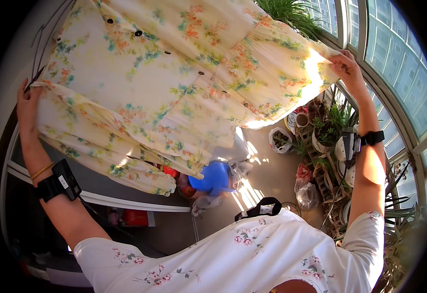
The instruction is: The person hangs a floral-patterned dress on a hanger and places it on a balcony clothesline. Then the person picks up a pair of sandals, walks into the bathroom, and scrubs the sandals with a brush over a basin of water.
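Observation:
A cream floral garment [136,84] with a row of dark buttons [138,33] spreads between my two raised hands. At the left, my left hand [29,104] pinches its edge between thumb and fingers, close to thin dark cords or wires [38,47]. Over on the right, my right hand [349,69] grips the opposite edge near the window. The cloth sags in folds along its lower left side, where a sleeve-like part [144,179] hangs down. Sunlight falls on its right edge. The garment's top runs out of view.
Potted plants [323,132] on a rack line the window frame [363,55] at the right. A blue plastic stool or container [211,177] is on the floor [268,175] below the cloth, among plastic bags [241,170]. A white-framed sliding door [136,204] lies at the left.

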Motion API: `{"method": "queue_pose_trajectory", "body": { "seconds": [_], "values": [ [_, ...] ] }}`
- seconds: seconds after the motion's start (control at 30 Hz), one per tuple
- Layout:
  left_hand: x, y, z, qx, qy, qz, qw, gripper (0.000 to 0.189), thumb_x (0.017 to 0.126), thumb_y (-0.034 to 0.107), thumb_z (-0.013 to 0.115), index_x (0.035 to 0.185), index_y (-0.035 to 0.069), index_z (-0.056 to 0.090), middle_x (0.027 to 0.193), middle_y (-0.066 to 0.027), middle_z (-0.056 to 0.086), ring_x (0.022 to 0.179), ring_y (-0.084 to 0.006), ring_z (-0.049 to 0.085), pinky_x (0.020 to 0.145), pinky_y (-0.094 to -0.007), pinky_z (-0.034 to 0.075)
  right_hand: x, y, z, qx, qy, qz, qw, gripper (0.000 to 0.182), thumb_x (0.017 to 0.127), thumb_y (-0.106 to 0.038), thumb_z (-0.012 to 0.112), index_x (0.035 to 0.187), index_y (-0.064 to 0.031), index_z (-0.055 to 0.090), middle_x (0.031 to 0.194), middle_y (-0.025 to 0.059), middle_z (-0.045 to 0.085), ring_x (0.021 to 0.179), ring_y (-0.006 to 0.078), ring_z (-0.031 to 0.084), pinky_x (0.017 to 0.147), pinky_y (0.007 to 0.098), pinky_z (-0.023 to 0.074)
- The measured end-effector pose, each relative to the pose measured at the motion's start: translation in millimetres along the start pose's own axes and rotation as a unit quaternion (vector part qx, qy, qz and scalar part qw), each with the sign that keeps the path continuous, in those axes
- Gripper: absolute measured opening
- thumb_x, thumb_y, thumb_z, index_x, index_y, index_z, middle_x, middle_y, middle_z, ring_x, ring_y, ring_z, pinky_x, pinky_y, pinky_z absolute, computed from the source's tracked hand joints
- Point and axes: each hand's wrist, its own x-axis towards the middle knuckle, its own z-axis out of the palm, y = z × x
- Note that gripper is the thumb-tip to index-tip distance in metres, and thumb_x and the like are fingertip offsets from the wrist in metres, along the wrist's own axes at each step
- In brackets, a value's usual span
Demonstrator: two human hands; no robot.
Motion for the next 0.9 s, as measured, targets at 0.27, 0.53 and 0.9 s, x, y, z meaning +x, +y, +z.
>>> {"method": "queue_pose_trajectory", "body": {
  "seconds": [0.27, 0.53, 0.9],
  "values": [
    [6, -15, -1, 0.002, 0.005, 0.000, 1.000, 0.063, 0.078, 0.023, 0.061, 0.132, 0.008, 0.031, 0.111, -0.0133, 0.051, 0.096, -0.0181, 0.052, 0.081, -0.0285, 0.041, 9, 4, -8, 0.251, 0.171, 0.098, 0.948, 0.018, 0.088, -0.019, 0.051, 0.093, -0.0045, 0.059, 0.093, 0.0006, 0.059, 0.086, 0.0082, 0.052, 0.078, 0.0224, 0.0393],
    [7, -2, 6, 0.021, 0.009, -0.005, 1.000, 0.061, 0.079, 0.021, 0.059, 0.132, 0.009, 0.032, 0.112, -0.0139, 0.050, 0.099, -0.0191, 0.051, 0.082, -0.0288, 0.040, 26, 11, -9, 0.295, 0.291, 0.150, 0.898, 0.017, 0.088, -0.021, 0.050, 0.087, -0.0057, 0.056, 0.072, -0.0040, 0.053, 0.064, 0.0034, 0.047, 0.059, 0.0188, 0.0381],
    [9, 0, 5, -0.001, -0.009, -0.005, 1.000, 0.065, 0.080, 0.027, 0.060, 0.134, 0.010, 0.028, 0.113, -0.0144, 0.048, 0.101, -0.0206, 0.050, 0.084, -0.0315, 0.040, 25, 3, -21, 0.282, 0.258, 0.162, 0.910, 0.019, 0.088, -0.022, 0.051, 0.085, -0.0040, 0.056, 0.063, -0.0055, 0.047, 0.055, 0.0043, 0.040, 0.051, 0.0203, 0.0328]
  ]
}}
